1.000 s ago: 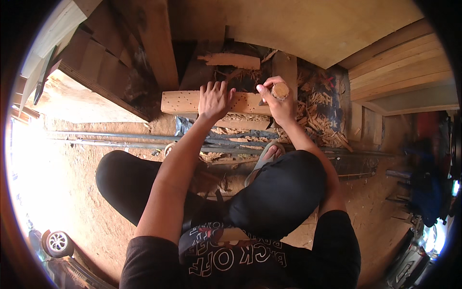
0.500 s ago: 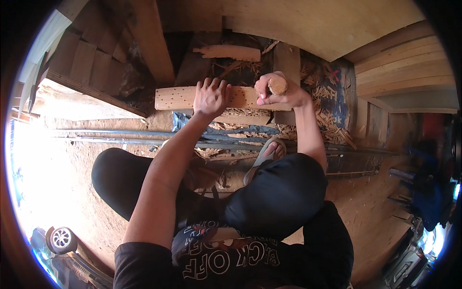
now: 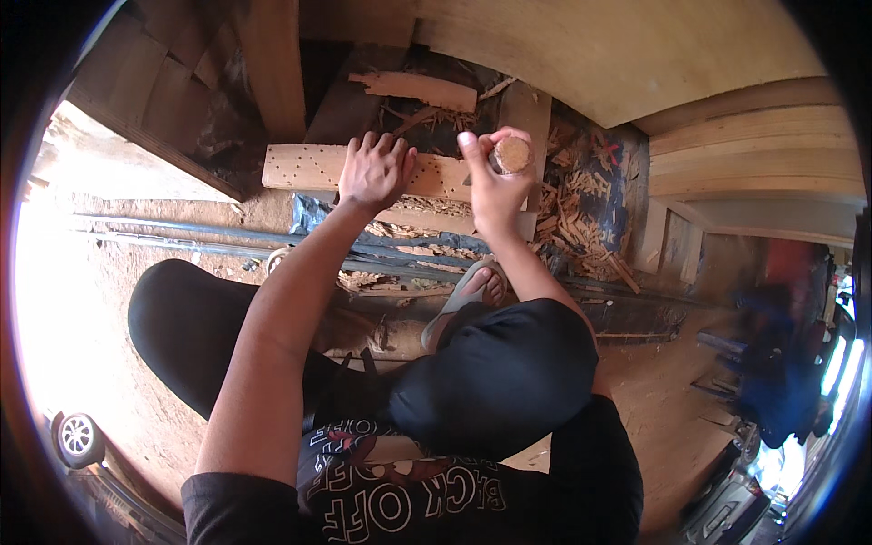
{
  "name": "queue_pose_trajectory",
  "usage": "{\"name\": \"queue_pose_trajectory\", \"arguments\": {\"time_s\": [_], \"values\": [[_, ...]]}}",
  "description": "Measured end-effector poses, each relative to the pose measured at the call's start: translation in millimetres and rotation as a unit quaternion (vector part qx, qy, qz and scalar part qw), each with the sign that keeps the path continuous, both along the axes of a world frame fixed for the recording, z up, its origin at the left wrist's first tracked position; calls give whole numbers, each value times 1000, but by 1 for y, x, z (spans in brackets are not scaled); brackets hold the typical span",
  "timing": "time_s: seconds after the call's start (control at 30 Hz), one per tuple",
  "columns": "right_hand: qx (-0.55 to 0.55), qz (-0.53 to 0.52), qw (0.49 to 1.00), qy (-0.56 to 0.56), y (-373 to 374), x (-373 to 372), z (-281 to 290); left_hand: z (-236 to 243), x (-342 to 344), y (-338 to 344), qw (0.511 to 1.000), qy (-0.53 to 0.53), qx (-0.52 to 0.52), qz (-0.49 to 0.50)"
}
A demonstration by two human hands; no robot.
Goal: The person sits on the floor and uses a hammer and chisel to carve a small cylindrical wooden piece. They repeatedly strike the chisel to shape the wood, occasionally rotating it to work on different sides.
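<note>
At upper centre, a long pale-brown wooden board [image 3: 304, 170] dotted with dark holes is best steadied flat by the left hand [image 3: 374, 173], fingers spread across it, while the right hand's [image 3: 495, 186] fingers wrap a round-ended tan wooden handle [image 3: 513, 155].

"What is the person wearing?"
"Nearest, a black short-sleeved shirt [image 3: 581, 477] is showing pale outlined lettering [image 3: 395, 509]; black trousers [image 3: 495, 377] are covering the legs."
"And farther off?"
"A greyish-beige sandal [image 3: 451, 304] is showing its strap."
</note>
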State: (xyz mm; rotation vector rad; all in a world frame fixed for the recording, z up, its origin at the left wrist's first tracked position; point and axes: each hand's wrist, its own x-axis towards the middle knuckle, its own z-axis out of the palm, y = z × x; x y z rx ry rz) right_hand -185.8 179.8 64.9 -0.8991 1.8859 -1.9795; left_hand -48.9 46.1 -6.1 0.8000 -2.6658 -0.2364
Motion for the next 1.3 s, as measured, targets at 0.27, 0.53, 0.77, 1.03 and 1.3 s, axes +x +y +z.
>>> {"name": "queue_pose_trajectory", "arguments": {"time_s": [0.27, 0.53, 0.77, 1.03, 1.3], "values": [[49, 561, 823, -77, 1, -80, 51, 0, 0, 1, 1000, 22, -2, 8], [-96, 88, 991, -13, 19, -29, 5, -1, 4, -1, 999, 44, -1, 13], [-152, 112, 966, -175, 21, -44, 8, -2, 1, -2, 999, 46, 8, 7], [-53, -28, 995, -80, 6, -21, 13, 1, 4, -1, 999, 38, 24, 9], [126, 296, 945, -55, 5, -56, 48, 2, 4, -1, 999, 30, 26, 9]]}}
